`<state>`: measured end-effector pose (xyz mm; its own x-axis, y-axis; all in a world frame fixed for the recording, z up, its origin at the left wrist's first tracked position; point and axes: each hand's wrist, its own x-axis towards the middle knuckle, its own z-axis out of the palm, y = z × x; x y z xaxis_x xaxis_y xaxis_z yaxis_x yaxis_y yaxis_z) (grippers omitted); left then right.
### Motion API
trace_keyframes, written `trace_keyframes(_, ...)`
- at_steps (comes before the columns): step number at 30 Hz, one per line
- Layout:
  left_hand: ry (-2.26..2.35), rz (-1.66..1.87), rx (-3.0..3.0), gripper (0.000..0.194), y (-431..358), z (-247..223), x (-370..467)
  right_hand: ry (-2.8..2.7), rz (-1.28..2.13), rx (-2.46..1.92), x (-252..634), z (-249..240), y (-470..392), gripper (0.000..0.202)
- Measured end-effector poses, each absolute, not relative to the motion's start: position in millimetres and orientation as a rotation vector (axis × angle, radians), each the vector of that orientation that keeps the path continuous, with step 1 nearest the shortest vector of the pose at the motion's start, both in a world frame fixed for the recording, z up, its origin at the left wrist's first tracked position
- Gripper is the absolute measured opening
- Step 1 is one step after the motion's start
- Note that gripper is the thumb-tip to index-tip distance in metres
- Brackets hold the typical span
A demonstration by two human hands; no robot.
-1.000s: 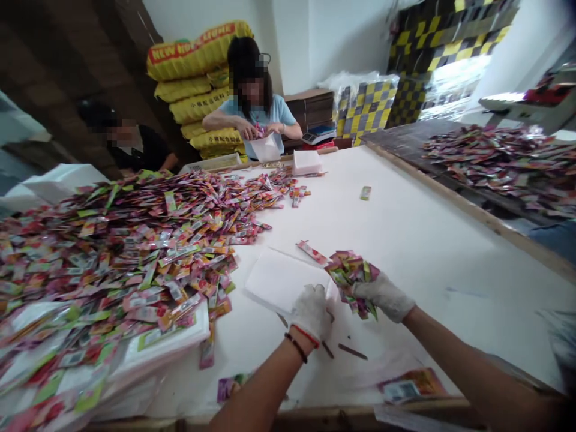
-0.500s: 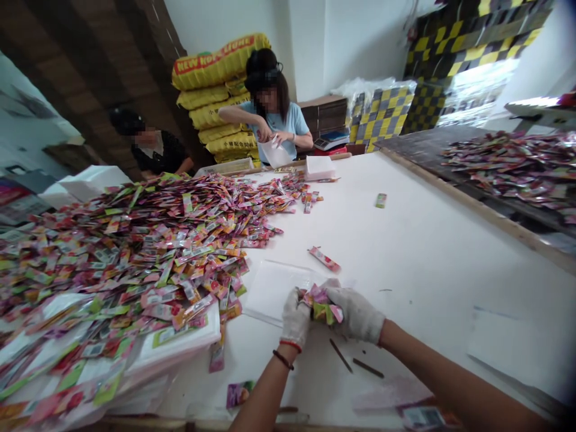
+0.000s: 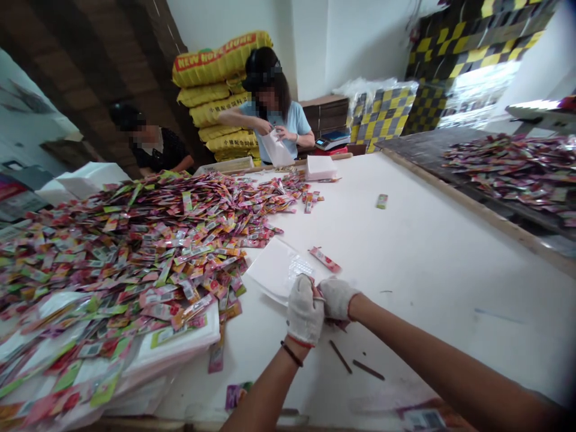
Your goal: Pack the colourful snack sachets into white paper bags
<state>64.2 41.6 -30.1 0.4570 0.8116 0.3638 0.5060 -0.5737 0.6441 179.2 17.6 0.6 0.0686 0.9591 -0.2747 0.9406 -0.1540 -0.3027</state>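
My left hand (image 3: 306, 313), in a white knit glove, is closed at the near edge of a flat white plastic bag (image 3: 275, 267). Pressed against it is my gloved right hand (image 3: 339, 299), also closed. Small colourful packets (image 3: 338, 324) peek out between and beneath the hands; most of the bunch is hidden by the gloves. The bag is tilted, and whether my left fingers also pinch it I cannot tell. Just beyond the hands lies a single pink packet (image 3: 324, 259) on the white table (image 3: 432, 276).
A big heap of packets (image 3: 148, 240) covers the table's left side, partly over a stack of white bags (image 3: 180, 342). Two dark strips (image 3: 368, 369) lie near my right forearm. Across the table, a person in light blue (image 3: 274, 120) handles a white bag; another person (image 3: 157, 147) sits left.
My hands have turned inward and drawn together, hiding most of the packets that showed before. The white bag has rotated and its edge has risen beside my left hand.
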Motion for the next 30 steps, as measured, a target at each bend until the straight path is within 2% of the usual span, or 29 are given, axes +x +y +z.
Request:
trace_keyframes(3, 1.193, 0.819, 2.492, 0.013, 45, -40, 62, -1.978, 0.635, -2.288, 179, -3, 8, 0.028)
trace_keyframes(6, 1.257, 0.716, 2.528, 0.013, 50, -43, 60, -1.896, 0.424, -2.173, 177, -14, -12, 0.037)
trace_keyframes(9, 1.229, 0.677, 2.491, 0.014, 52, -37, 61, -1.922, 0.249, -2.006, 176, -22, -23, 0.033)
trace_keyframes(16, 0.967, 0.751, 2.480, 0.016, 53, -29, 67, -1.908, 0.641, -2.205, 197, -6, 15, 0.020)
trace_keyframes(19, 0.977, 0.723, 2.312, 0.015, 61, -33, 63, -1.840, 0.636, -2.089, 203, -14, 8, 0.025)
trace_keyframes(24, 0.763, 0.778, 2.177, 0.025, 53, -41, 62, -1.588, 0.303, -1.882, 187, -50, -9, 0.025)
trace_keyframes(27, 0.775, 0.802, 2.114, 0.024, 48, -40, 65, -1.456, 0.426, -1.858, 186, -61, 2, 0.016)
trace_keyframes(30, 0.937, 0.875, 1.752, 0.016, 58, -36, 63, -1.112, 0.600, -1.690, 202, -63, 6, 0.027)
